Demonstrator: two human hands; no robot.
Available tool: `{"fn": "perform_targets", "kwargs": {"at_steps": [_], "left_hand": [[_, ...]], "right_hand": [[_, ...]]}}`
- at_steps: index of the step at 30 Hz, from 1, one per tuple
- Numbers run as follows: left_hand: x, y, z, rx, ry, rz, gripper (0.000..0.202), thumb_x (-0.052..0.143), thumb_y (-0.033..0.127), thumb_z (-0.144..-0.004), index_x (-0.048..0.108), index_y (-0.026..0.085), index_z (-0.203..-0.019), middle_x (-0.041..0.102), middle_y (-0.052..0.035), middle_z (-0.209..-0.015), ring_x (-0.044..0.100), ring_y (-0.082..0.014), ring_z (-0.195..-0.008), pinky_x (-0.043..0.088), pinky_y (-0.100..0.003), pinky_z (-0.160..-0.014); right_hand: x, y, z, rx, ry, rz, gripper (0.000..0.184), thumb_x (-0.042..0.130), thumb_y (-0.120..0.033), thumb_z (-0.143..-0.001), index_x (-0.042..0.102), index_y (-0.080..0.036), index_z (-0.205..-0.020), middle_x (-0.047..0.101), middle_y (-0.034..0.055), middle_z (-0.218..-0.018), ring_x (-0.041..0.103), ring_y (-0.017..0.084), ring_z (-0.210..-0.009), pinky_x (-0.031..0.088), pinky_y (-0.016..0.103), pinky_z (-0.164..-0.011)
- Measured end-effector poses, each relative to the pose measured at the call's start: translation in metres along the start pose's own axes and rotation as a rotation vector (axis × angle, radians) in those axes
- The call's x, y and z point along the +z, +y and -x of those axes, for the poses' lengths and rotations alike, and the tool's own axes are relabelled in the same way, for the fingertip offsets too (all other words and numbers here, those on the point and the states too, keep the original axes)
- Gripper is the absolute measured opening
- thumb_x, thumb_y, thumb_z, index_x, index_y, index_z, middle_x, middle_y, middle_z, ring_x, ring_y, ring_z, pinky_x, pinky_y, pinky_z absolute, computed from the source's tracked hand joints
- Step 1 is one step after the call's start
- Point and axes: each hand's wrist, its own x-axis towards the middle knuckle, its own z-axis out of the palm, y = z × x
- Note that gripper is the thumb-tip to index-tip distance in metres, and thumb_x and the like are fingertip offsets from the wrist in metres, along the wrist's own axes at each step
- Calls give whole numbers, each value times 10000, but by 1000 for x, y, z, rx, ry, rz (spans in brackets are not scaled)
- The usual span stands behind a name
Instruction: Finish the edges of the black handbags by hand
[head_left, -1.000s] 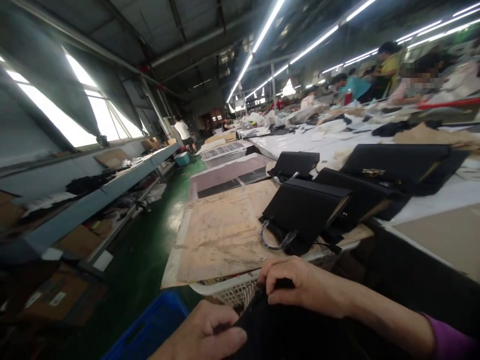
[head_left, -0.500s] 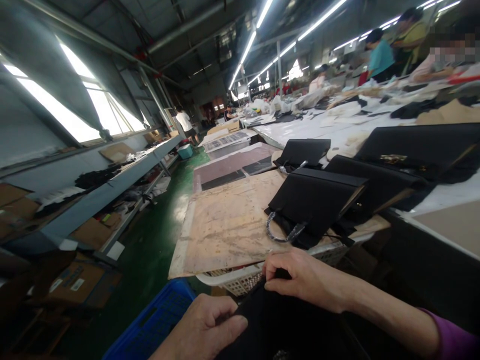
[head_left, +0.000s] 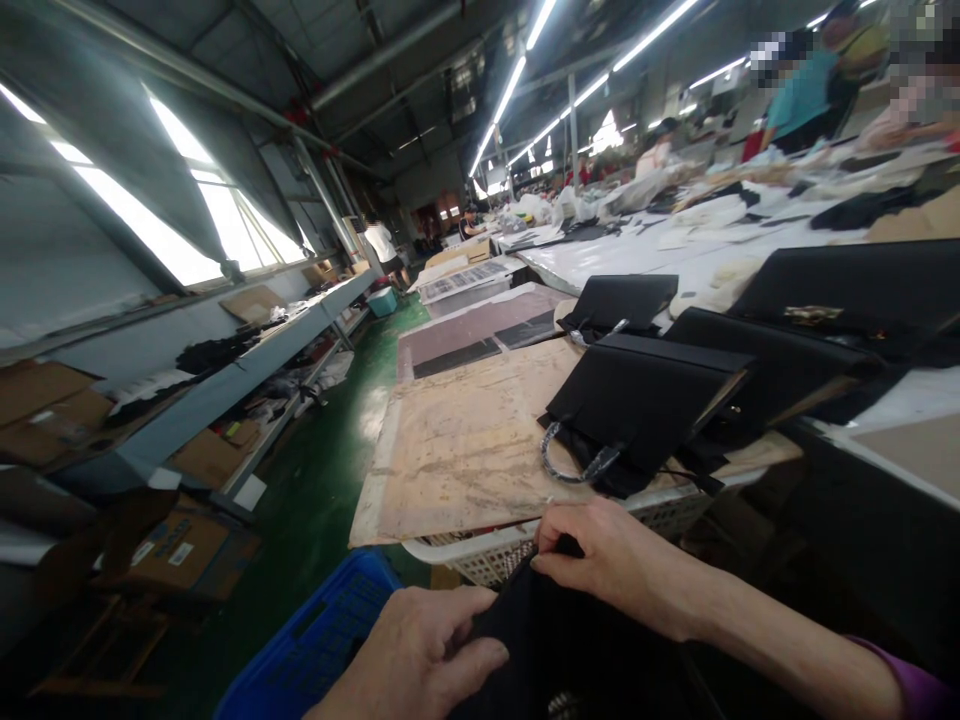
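A black handbag (head_left: 592, 650) fills the bottom middle of the view, dark and partly cut off, with a small shiny metal piece low on it. My left hand (head_left: 427, 650) grips its left edge, thumb on the near side and fingers behind. Higher up, my right hand (head_left: 592, 555) pinches the bag's upper edge between thumb and curled fingers. Just beyond the right hand, a black handbag with a plastic-wrapped handle (head_left: 637, 410) lies on a worn board (head_left: 457, 440). More black bags (head_left: 772, 370) lie to its right.
Under the board stands a white plastic basket (head_left: 487, 560); a blue crate (head_left: 315, 630) sits on the floor at left. A green aisle (head_left: 330, 450) runs beside a long shelf (head_left: 240, 390). Cardboard boxes (head_left: 187, 550) stand lower left. Several people work across the white table (head_left: 592, 265).
The view has shifted slightly, so the surroundings appear a little further right. Both hands keep their hold on the black handbag, the left one slightly nearer the right.
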Motion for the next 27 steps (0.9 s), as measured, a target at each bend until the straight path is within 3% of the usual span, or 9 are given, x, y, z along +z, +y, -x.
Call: {"fn": "perform_targets", "kwargs": {"at_steps": [4, 12, 15, 19, 24, 27], "left_hand": [[2, 1, -3, 41, -1, -106, 236, 482, 253, -932, 678, 170, -830, 669, -16, -809, 608, -176, -756, 410, -237, -674], [6, 17, -22, -5, 36, -302, 218, 522, 278, -937, 658, 185, -1080, 715, -93, -1098, 669, -279, -999, 500, -351, -843], [12, 16, -31, -32, 42, -464, 264, 433, 246, -979, 673, 153, -1037, 732, -124, -1041, 690, -302, -955, 504, -386, -814], [15, 11, -37, 8, 31, -613, 291, 406, 192, -983, 688, 128, -949, 741, -126, -951, 698, -291, -877, 476, -359, -733], [14, 2, -36, 58, 105, -426, 410, 408, 270, -1030, 653, 170, -717, 712, -15, -737, 656, -168, -681, 380, -267, -598], [14, -3, -37, 90, 133, -308, 375, 408, 330, -1039, 675, 190, -816, 732, 0, -817, 666, -163, -734, 388, -249, -620]], "right_hand": [[3, -5, -1, 69, 26, 51, 97, 670, -208, -824, 735, -177, -758, 746, 35, -784, 661, 196, -761, 421, 268, -668], [5, -8, -6, 115, 17, 101, 119, 645, -209, -812, 751, -170, -774, 756, 66, -785, 668, 218, -754, 403, 282, -646], [6, -7, -5, 110, 22, 97, 124, 644, -213, -803, 754, -171, -763, 757, 69, -772, 670, 223, -745, 399, 285, -636], [7, -4, -4, 91, 24, 90, 120, 655, -222, -795, 762, -179, -762, 762, 69, -787, 678, 233, -766, 409, 290, -653], [7, -4, -3, 63, 19, 79, 122, 658, -225, -799, 769, -192, -761, 765, 56, -792, 682, 225, -769, 423, 285, -670], [8, -4, -4, 58, 14, 74, 124, 660, -233, -802, 768, -192, -757, 764, 51, -782, 684, 221, -754, 425, 280, -658]]}}
